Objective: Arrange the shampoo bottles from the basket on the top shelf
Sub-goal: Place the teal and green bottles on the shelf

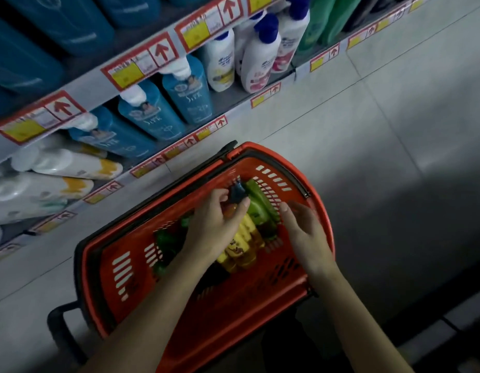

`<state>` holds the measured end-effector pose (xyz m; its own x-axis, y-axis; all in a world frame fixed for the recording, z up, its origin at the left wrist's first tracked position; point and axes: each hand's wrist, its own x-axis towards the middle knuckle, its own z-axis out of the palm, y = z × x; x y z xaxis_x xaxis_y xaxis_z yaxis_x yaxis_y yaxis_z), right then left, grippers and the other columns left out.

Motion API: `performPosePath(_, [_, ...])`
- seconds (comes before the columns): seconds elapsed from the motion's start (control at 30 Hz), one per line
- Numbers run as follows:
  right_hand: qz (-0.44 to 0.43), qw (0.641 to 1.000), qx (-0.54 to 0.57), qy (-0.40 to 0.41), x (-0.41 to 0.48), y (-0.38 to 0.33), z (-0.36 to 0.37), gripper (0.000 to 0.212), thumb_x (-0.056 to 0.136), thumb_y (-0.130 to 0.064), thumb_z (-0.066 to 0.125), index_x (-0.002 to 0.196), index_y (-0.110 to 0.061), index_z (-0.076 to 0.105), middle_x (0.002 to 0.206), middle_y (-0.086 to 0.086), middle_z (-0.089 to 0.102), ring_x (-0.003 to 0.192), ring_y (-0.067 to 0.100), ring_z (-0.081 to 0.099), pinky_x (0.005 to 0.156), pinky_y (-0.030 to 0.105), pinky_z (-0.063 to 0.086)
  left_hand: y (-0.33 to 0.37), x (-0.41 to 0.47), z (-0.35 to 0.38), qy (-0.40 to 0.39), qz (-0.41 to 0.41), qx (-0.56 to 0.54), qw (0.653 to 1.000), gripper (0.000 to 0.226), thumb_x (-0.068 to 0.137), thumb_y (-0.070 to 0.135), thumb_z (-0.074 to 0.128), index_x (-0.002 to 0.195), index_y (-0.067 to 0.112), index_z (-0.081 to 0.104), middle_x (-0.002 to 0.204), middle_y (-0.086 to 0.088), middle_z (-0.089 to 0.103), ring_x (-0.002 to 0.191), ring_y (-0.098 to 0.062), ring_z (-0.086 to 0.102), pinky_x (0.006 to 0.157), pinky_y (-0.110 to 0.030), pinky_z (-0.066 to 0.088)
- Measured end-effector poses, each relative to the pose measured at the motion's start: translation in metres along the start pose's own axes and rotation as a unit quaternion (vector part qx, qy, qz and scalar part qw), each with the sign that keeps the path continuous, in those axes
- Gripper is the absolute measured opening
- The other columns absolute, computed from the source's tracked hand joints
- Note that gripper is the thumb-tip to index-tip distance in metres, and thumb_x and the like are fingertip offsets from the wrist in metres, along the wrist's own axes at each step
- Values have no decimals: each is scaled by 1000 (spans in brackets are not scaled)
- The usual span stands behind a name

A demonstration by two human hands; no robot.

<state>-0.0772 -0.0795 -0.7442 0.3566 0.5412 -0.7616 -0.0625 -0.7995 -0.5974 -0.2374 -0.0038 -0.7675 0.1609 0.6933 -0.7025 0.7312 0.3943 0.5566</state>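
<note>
Left hand (214, 224): down in the basket, fingers curled round a dark-capped bottle (237, 193) near its top.
Right hand (306, 234): fingers loose and spread, holding nothing, hovering just beside the green bottle (256, 204).
Basket (228, 319): red, sitting on the floor, with yellow bottles (243, 246) packed against the green one.
Shelves (94, 96): stocked above with rows of blue bottles (155, 117) and white bottles (260, 60).
Risk: a grip that high, up by the cap, may slip on the lift. The tightly packed neighbours could also get dragged along or toppled.

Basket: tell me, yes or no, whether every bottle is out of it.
No, the red basket holds yellow bottles and a green bottle, and the left hand grips a dark-capped bottle inside it.
</note>
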Motion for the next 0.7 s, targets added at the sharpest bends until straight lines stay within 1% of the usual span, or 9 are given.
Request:
performPosePath(0.07, [7, 999, -46, 5, 30, 13, 9, 65, 91, -59, 53, 143, -21, 43, 137, -5, 57, 117, 11, 57, 84, 18, 48, -12, 26, 20, -6, -4, 59, 998, 58, 91, 61, 56, 136, 25, 50, 131, 5, 60, 121, -18, 56, 101, -43, 48])
performPosePath(0.17, [3, 993, -117, 0, 75, 28, 24, 49, 96, -49, 55, 136, -22, 50, 133, -1, 62, 114, 14, 59, 87, 27, 50, -26, 66, 47, -19, -9, 108, 994, 51, 93, 48, 63, 136, 24, 51, 133, 4, 61, 122, -19, 58, 102, -44, 48])
performPosePath(0.23, [2, 987, -162, 1, 100, 36, 35, 45, 97, -45, 55, 135, -20, 52, 131, 3, 64, 117, 21, 61, 98, 38, 51, -34, 88, 60, -24, -13, 131, 991, 49, 92, 40, 66, 137, 25, 51, 135, 3, 60, 126, -20, 56, 104, -45, 47])
performPosePath(0.27, [9, 985, -174, 1, 112, 41, 41, 45, 98, -43, 55, 135, -18, 52, 131, 5, 63, 118, 24, 61, 101, 40, 49, -38, 97, 66, -23, -10, 143, 989, 50, 92, 36, 67, 137, 25, 51, 137, 2, 58, 128, -21, 54, 106, -45, 46])
performPosePath(0.37, [40, 974, -224, 2, 134, 54, 55, 41, 101, -36, 50, 134, -11, 49, 132, 14, 61, 119, 32, 59, 100, 38, 46, -46, 120, 80, -12, 24, 195, 980, 51, 89, 29, 71, 136, 23, 51, 137, -1, 58, 130, -25, 53, 109, -44, 43])
performPosePath(0.43, [46, 969, -241, 14, 140, 61, 61, 36, 102, -26, 48, 133, -9, 50, 133, 16, 60, 120, 33, 58, 98, 35, 44, -50, 132, 89, -27, 33, 228, 973, 50, 88, 28, 72, 134, 22, 53, 133, -4, 60, 127, -26, 54, 109, -44, 42])
performPosePath(0.53, [33, 974, -223, 40, 138, 70, 63, 35, 99, -10, 46, 133, -7, 52, 133, 15, 60, 123, 33, 57, 102, 34, 43, -55, 146, 104, -49, 33, 276, 959, 49, 90, 24, 70, 135, 21, 53, 136, -7, 57, 129, -29, 50, 112, -43, 37])
performPosePath(0.63, [17, 981, -191, 44, 131, 79, 63, 39, 96, -6, 46, 135, -8, 53, 133, 13, 61, 124, 30, 57, 106, 36, 45, -62, 153, 117, -42, 44, 326, 943, 47, 88, 24, 72, 132, 21, 55, 140, -7, 52, 130, -29, 47, 112, -43, 36])
performPosePath(0.7, [19, 980, -193, 35, 127, 82, 61, 41, 97, -5, 45, 137, -8, 49, 136, 13, 59, 127, 30, 55, 108, 40, 43, -62, 153, 117, -37, 49, 328, 943, 46, 87, 25, 75, 129, 23, 58, 139, -7, 51, 129, -30, 48, 112, -43, 38])
